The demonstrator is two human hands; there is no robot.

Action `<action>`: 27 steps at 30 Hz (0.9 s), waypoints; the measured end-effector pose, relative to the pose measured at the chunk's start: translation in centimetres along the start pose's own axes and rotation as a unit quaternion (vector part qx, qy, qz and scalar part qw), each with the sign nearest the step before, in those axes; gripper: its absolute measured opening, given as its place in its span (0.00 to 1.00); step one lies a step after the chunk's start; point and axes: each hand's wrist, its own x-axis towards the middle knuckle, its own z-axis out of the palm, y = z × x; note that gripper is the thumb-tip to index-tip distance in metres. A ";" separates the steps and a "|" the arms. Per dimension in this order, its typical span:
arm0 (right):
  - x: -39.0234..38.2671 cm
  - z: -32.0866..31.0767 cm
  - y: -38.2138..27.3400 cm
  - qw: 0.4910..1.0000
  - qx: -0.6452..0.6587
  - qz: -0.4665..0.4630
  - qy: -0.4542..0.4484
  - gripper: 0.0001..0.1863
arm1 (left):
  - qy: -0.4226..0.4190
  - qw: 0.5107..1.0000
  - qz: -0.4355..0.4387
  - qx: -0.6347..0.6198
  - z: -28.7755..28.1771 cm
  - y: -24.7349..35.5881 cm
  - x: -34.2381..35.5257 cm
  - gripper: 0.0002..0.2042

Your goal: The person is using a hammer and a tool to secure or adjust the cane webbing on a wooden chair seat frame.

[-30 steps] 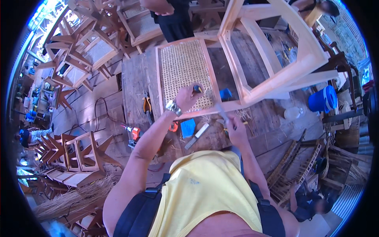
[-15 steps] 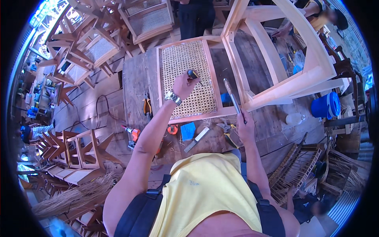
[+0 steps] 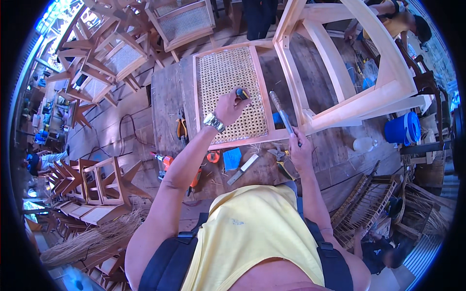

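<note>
A wooden chair frame with a woven cane panel [image 3: 225,72] lies flat on the wooden workbench [image 3: 170,97]. Over the panel's right half, my left hand [image 3: 230,110] is closed around a tool with a black-and-yellow handle [image 3: 242,93]; its working end is hard to make out. To the right, my right hand [image 3: 302,151] grips the near end of a long metal bar-like tool [image 3: 281,110]. That bar slants away toward the panel frame's right rail, its far end apparently raised above the bench. It does not touch the other tool.
Near the panel lie pliers [image 3: 181,128], an orange tape measure [image 3: 213,156], a blue square [image 3: 232,158], a flat blade-like tool [image 3: 242,169] and yellow-handled cutters [image 3: 284,165]. An upright chair frame [image 3: 340,63] stands at right, beside a blue bucket [image 3: 403,129]. Co-workers are nearby.
My left hand has shifted slightly right with its tool. The far end of the bar in my right hand has moved a little away and left. Co-workers at the back have shifted.
</note>
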 end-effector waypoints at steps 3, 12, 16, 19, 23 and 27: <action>-0.2 0.0 0.1 1.000 0.007 -0.002 0.007 0.14 | -0.003 1.000 0.007 0.016 -0.2 0.2 0.2 0.08; -0.8 0.5 -0.8 0.986 -0.147 -0.033 -0.077 0.16 | -0.035 0.997 0.039 0.049 0.5 -0.4 0.3 0.10; -1.8 -0.2 -0.9 0.996 -0.091 -0.012 0.006 0.16 | -0.017 0.998 0.031 0.047 0.2 -0.2 -0.1 0.10; -1.0 -0.5 0.9 0.995 -0.071 -0.058 0.023 0.15 | -0.034 0.996 0.012 0.079 0.1 0.3 0.5 0.10; -1.1 0.6 0.6 0.993 -0.075 -0.072 0.060 0.13 | -0.001 0.999 0.044 0.018 0.6 0.2 -0.2 0.10; -1.2 0.0 0.5 0.996 -0.016 -0.061 0.058 0.13 | -0.051 0.993 0.025 0.103 1.0 -0.3 0.2 0.11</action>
